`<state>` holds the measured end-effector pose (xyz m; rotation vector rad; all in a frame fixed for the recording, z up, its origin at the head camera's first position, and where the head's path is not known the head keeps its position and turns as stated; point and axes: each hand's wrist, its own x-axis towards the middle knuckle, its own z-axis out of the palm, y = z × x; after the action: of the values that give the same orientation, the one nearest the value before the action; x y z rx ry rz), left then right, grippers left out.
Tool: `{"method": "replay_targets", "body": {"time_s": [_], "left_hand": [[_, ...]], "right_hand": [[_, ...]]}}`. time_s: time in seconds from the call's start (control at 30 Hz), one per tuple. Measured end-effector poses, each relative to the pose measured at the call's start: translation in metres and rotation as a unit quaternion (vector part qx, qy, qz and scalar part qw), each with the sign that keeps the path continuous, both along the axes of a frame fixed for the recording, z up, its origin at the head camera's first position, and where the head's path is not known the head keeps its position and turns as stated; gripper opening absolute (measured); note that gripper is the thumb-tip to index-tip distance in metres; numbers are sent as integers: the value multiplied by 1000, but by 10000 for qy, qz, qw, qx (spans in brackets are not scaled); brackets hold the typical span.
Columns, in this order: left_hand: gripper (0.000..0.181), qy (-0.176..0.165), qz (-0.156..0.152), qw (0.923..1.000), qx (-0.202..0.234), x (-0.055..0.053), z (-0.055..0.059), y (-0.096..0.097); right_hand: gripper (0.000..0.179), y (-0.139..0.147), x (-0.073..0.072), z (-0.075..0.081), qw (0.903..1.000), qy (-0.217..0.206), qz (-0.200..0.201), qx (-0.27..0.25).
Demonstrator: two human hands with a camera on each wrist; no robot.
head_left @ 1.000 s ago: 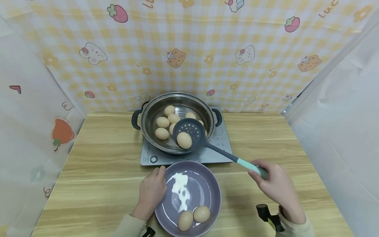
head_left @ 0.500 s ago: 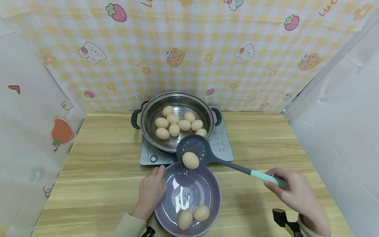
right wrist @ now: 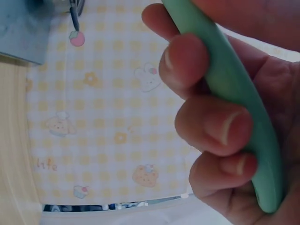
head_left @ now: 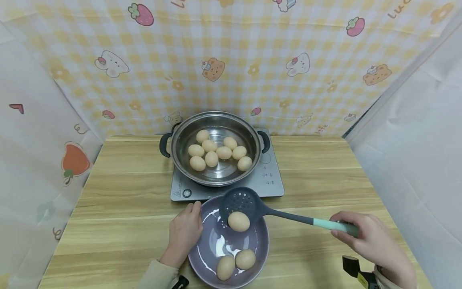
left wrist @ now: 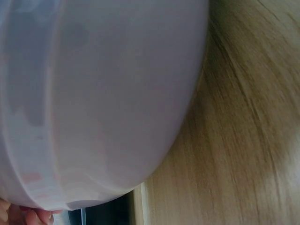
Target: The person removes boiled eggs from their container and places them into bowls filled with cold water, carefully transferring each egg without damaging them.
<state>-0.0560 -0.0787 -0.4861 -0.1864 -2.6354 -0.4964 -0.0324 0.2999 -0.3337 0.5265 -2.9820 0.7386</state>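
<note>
My right hand point(head_left: 375, 239) grips the mint-green handle of a dark grey skimmer point(head_left: 240, 200); in the right wrist view the fingers curl round the handle point(right wrist: 248, 98). One light brown egg point(head_left: 238, 221) lies at the near edge of the skimmer's perforated head, over the far half of a purple plate point(head_left: 261, 257). Two other eggs point(head_left: 225, 267) rest near the plate's front edge. My left hand point(head_left: 185, 233) holds the plate's left rim with curled fingers. In the left wrist view the plate's outer wall point(left wrist: 126, 93) fills much of the frame, fingertips at its lower left.
Behind the plate stands a steel pot point(head_left: 216, 180) with two black handles, holding several eggs point(head_left: 211, 159). It sits on a grey induction cooktop point(head_left: 272, 180). A wooden table point(head_left: 119, 216) lies beneath, with a checkered cloth point(head_left: 249, 60) behind and white sheets at both sides.
My right hand has drawn the skimmer, with one egg on it, from over the pot toward me and to the right, over the plate. The left hand stays at the rim.
</note>
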Motion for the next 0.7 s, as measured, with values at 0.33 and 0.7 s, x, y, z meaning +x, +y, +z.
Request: {"method": "replay_targets", "body": {"time_s": [0.33,0.7], "left_hand": [[9,32,-26,10000,60,1,0,-1],[9,212,-56,9998,-17,0,-2,-1]], "right_hand": [[26,7,-10,-12,9993,29,195,302],[26,9,-14,-18,9989,38,220,415]]}}
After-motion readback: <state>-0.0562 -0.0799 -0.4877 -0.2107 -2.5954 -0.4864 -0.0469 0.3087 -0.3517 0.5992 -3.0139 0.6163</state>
